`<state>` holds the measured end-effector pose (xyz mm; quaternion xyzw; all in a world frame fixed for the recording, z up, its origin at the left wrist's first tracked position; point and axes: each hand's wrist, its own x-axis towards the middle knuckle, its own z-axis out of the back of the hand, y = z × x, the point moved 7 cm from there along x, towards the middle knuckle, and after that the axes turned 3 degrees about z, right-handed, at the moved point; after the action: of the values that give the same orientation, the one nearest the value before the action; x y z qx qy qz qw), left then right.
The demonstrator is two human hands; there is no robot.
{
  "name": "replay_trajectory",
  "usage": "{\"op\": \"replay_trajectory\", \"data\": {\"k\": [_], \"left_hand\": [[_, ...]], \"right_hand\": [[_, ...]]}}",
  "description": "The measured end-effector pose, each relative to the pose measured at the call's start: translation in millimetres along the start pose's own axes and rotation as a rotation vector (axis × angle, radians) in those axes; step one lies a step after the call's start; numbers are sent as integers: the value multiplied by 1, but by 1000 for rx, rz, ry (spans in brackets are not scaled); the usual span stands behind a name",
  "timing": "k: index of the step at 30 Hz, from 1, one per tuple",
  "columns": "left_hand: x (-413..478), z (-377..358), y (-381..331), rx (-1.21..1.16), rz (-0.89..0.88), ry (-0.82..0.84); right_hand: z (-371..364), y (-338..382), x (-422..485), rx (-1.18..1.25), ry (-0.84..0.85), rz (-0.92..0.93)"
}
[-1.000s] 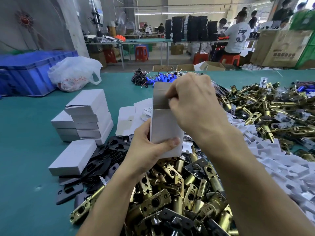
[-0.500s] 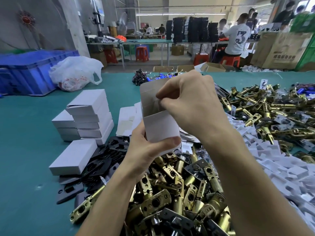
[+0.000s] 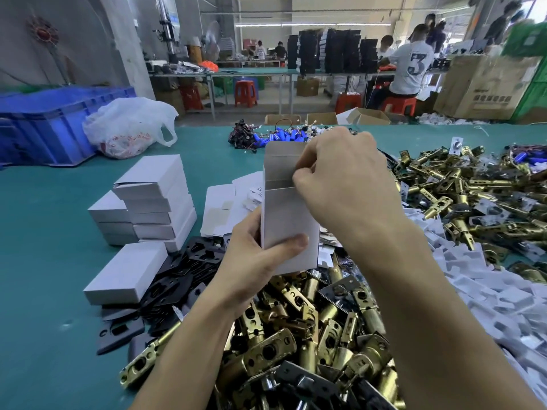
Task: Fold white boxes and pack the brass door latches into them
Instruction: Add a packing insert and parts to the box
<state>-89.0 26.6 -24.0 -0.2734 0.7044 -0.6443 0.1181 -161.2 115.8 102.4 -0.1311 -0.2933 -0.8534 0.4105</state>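
Left hand (image 3: 251, 263), grip clamped round the upright white box (image 3: 288, 223), holds it over the brass door latches (image 3: 296, 338) heaped at the near edge of the bench (image 3: 44, 261). Right hand (image 3: 343, 184) has its grip pinched on a top flap. Crease it squarely, I'd say, without crushing the walls.

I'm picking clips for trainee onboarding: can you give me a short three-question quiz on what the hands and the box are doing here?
1. True or false: the right hand is at the open top of the upright white box.
2. Which hand grips the box's lower part? A) left hand B) right hand C) neither
3. Fill in: the stack of closed boxes stands on the table to the ___ of the held box.
Key: 1 true; 2 A; 3 left.
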Motion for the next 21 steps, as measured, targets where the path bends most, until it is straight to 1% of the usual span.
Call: {"op": "replay_trajectory", "data": {"k": [7,10,13,15,18,21], "left_hand": [[0,2,-1,1,-31,-1],[0,1,-1,-41,-36,7],[1,2,-1,-63,-39,8],[0,1,0,-73,-41,22],[0,-1,-1,-36,-55,24],[1,-1,-2,-20,-68,0]], "right_hand": [[-3,7,-7,-111,190,25],[-6,4,-9,-183,176,51],[-14,-2,-18,-229,207,61],[-20,-11,-23,-169,239,37],[-27,-25,-25,50,274,-17],[-33,-29,-27,163,259,27]]}}
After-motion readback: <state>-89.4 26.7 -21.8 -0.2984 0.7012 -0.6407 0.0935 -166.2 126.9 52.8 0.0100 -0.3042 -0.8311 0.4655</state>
